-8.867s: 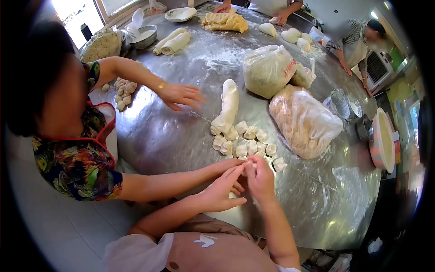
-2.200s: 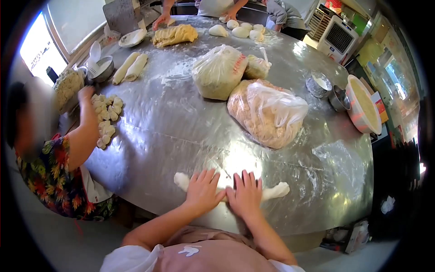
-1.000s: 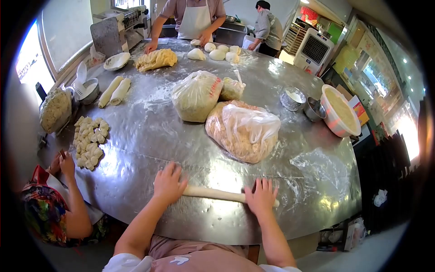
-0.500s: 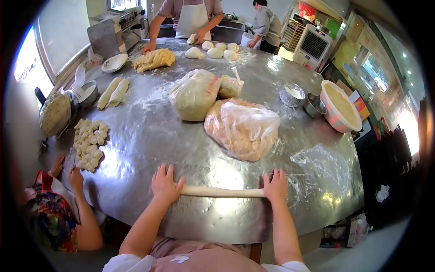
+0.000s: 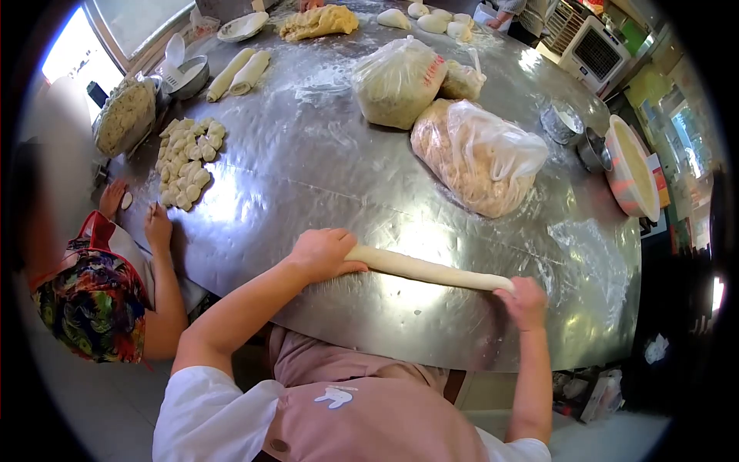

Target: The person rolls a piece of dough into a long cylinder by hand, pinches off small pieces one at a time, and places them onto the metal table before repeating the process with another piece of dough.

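Note:
A long pale dough rope [image 5: 431, 269] lies across the metal table in front of me, sloping slightly down to the right. Around its left end my left hand [image 5: 323, 256] is closed, the thumb along the near side. My right hand [image 5: 526, 302] has its fingers closed on the thinner right end. Beyond the rope, a large lump of brownish dough in a clear plastic bag [image 5: 477, 158] rests on the table. Behind that stands a bag of paler dough [image 5: 399, 83], with a smaller bag [image 5: 462, 80] beside it.
At left, a co-worker's hands [image 5: 158, 227] are near a cluster of small dough pieces [image 5: 185, 165]. Two dough rolls [image 5: 250, 73], a metal bowl [image 5: 192, 78] and a yellow dough mass [image 5: 319, 23] lie farther back. A white tub [image 5: 633, 169] and small metal bowls [image 5: 562, 123] stand at right.
My hands, earlier laid on the rope's ends with fingers pointing forward, now grip those ends. The right end has come nearer to me. My view has tipped down and shifted left.

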`<act>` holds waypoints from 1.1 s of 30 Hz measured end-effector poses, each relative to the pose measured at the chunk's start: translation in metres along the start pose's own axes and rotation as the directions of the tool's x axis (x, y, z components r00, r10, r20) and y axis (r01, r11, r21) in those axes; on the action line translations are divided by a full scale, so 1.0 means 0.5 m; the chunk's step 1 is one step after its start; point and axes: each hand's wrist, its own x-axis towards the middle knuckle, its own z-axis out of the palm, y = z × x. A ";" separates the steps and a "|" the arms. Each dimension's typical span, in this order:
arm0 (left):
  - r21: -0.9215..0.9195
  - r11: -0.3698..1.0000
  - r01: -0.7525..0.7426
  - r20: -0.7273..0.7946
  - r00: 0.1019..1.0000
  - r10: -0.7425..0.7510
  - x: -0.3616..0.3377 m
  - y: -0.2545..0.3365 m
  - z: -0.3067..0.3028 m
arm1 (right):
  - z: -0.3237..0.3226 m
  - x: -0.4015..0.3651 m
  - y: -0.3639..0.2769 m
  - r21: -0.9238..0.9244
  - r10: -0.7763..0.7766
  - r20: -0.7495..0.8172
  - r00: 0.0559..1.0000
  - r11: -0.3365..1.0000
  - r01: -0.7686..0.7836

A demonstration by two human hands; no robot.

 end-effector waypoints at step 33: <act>0.093 0.977 -0.190 -0.018 0.981 0.193 -0.006 0.114 0.055 | 0.018 0.081 -0.194 0.281 -0.310 0.069 0.948 0.918 0.280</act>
